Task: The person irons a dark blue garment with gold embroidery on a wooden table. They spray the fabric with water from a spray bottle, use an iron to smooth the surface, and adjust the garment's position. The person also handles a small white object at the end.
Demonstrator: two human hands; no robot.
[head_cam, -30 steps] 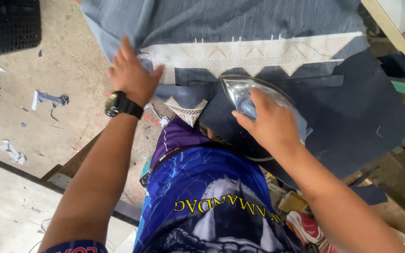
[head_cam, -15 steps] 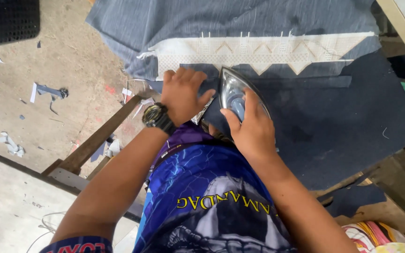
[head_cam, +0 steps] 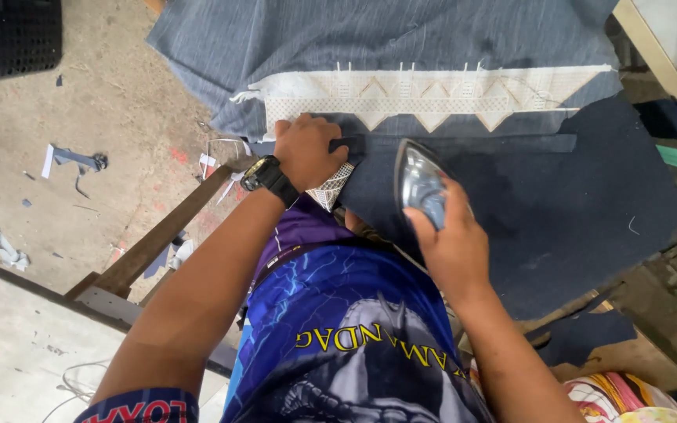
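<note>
Blue printed shirt fills the bottom of the view, right under the camera, with both bare forearms reaching forward from it. Down at the near left there's a pale grey slab and a brown wooden beam running diagonally beside the left arm.

Right hand is wrapped shut around the handle of a clothes iron, shiny metal body with a bluish handle. It sits on the dark navy fabric, nose pointing away from the body. That navy piece covers most of the worktop on the right side and hangs a bit over the near edge.

Left hand, with a black wristwatch on the wrist, is curled palm-down at the left end of the navy fabric. Fingers are bent and pressing on a folded strip of it, just beside a small triangle of cream mesh trim poking out under the wrist. Hard to say from this angle whether it's actually pinching the cloth or only pinning it flat.

Just past the hands is a long cream lace band with a zigzag triangle pattern, lying across the seam where the navy meets a grey-blue pinstriped fabric, which spreads to the far edge.

Off to the left is the dusty concrete floor with little cloth and paper scraps scattered around, and a black mesh thing in the far corner.
</note>
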